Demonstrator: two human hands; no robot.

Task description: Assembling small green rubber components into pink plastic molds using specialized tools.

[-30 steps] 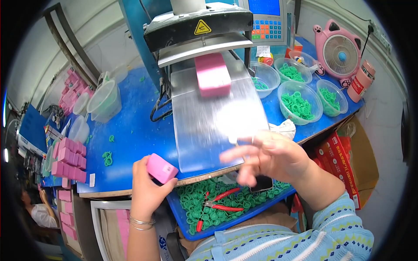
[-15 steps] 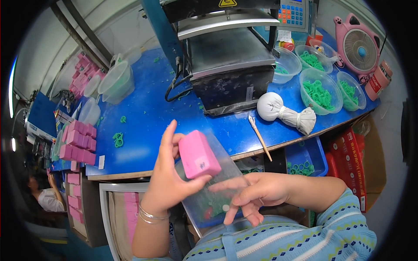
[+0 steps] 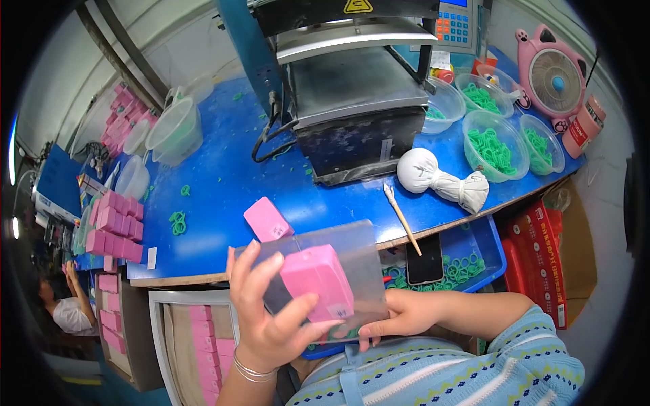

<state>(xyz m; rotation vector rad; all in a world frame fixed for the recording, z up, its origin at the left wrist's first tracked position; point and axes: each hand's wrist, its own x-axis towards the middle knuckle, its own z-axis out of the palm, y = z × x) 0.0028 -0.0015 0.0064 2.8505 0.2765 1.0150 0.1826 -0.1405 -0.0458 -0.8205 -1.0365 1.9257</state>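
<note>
My left hand (image 3: 271,298) is closed on a pink box (image 3: 318,281) with a small pale label, its thumb and fingers along the side and lower edge. A clear, flat plastic bag or sheet (image 3: 365,254) lies around or behind this box; I cannot tell whether the box is inside it. My right hand (image 3: 403,312) pinches the right edge of the clear plastic between thumb and fingers. Just beyond, a second pink box (image 3: 269,220) lies on the blue table (image 3: 223,196) near its front edge.
A black press machine (image 3: 365,135) stands at the table's back. Right of it are a white cloth pouch (image 3: 440,179), a brush (image 3: 403,220) and bowls of green rings (image 3: 494,152). A blue tray (image 3: 497,254) holds more rings and a phone (image 3: 424,260). Pink boxes are stacked (image 3: 115,223) at left.
A pink box now lies on the table where none showed before. My left hand has come lower with a pink box against the clear plastic. My right hand's spread fingers have closed on the plastic's edge.
</note>
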